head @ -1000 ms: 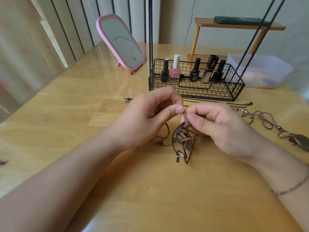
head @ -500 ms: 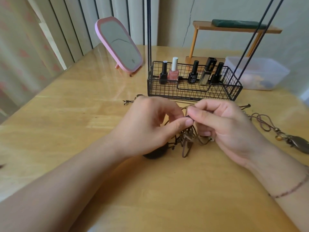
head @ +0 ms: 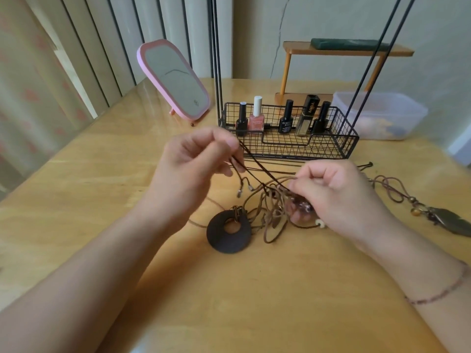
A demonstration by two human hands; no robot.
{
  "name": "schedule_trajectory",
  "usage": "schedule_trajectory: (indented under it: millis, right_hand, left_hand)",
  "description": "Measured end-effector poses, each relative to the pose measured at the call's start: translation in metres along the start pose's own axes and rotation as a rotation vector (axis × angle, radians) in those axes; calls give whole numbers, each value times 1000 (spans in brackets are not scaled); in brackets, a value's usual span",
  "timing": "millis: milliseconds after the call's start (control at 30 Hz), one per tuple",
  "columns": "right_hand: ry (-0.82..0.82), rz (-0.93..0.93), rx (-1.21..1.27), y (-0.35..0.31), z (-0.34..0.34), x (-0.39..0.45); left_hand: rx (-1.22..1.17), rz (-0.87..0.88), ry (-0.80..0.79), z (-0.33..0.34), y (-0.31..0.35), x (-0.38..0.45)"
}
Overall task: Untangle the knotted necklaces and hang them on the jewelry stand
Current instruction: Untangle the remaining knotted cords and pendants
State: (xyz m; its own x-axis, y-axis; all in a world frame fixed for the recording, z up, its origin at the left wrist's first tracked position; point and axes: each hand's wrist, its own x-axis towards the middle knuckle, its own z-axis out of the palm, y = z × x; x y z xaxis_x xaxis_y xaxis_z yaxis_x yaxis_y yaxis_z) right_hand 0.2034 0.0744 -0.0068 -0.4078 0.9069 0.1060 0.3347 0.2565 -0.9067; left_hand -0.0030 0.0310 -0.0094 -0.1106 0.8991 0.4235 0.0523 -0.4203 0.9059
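A tangle of brown cord necklaces (head: 267, 210) lies on the wooden table between my hands. A dark round ring pendant (head: 227, 231) rests at its left edge. My left hand (head: 196, 164) is raised and pinches dark cords that run down into the tangle. My right hand (head: 339, 197) pinches a tan cord loop at the knot's right side, with beads beneath its palm. The black wire jewelry stand (head: 341, 138) stands behind, its thin uprights rising out of view.
Another brown necklace with a feather pendant (head: 451, 220) lies at the right. Nail polish bottles (head: 257, 115) sit in the stand's basket. A pink mirror (head: 173, 80), a small wooden shelf (head: 331, 50) and a clear plastic box (head: 382, 113) stand further back.
My hands have drawn apart: the left lifted up and left with dark cords, the right stayed low. The tangle has loosened and the round pendant now lies in plain view.
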Motion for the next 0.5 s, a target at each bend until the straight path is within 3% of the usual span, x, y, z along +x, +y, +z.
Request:
schedule_trajectory:
  millis: [67,300,433,500]
  right_hand:
    - [2,-87,-188,1,0,0]
    - [-102,-167,-411,4,-2,-1]
    - [-188,-228,-477,7,2,-6]
    - [-153,-301,-268,4,4,-7]
  left_hand:
    - [-243,-83,-11,0,4,3]
    - [-759,-205,-7,-4,9,5]
    - [-773,-151,-149,-13,13,6]
    - [-762,-163,-277,-15,17,5]
